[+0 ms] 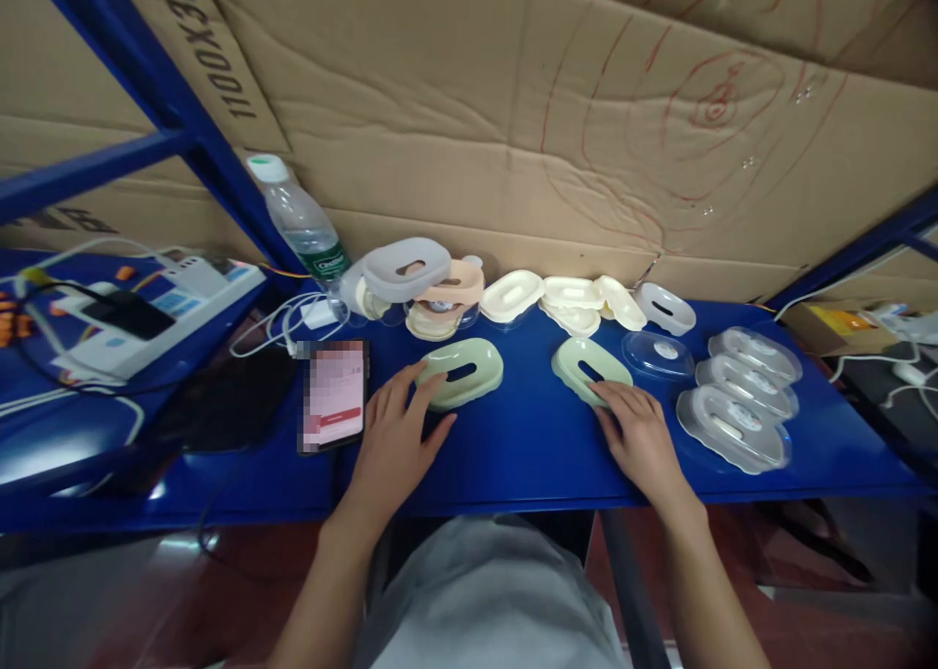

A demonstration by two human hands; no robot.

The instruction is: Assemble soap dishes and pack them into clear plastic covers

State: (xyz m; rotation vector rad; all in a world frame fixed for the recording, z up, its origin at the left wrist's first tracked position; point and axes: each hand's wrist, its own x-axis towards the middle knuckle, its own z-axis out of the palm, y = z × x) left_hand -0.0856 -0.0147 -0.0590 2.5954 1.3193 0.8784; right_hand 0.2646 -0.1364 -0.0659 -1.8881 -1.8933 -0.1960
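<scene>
On the blue table lie two light green oval plastic pieces, each with a long slot in its middle. My left hand (400, 435) rests at the near left of the left green oval piece (484, 371). Its fingers are apart, the fingertips reach the rim, and the thumb points away from it. At the right green oval piece (572, 356), my right hand (636, 435) grips the near right edge, fingers over the rim and thumb below. Part of that piece is hidden under the fingers.
Behind are a grey oval piece (396, 269), a peach one (473, 283) and several cream ones (513, 293). Clear-covered packs (737, 430) and a clear cover (660, 355) lie right. A phone (333, 396), water bottle (300, 220) and power strip (212, 303) are left; cardboard (454, 93) stands behind.
</scene>
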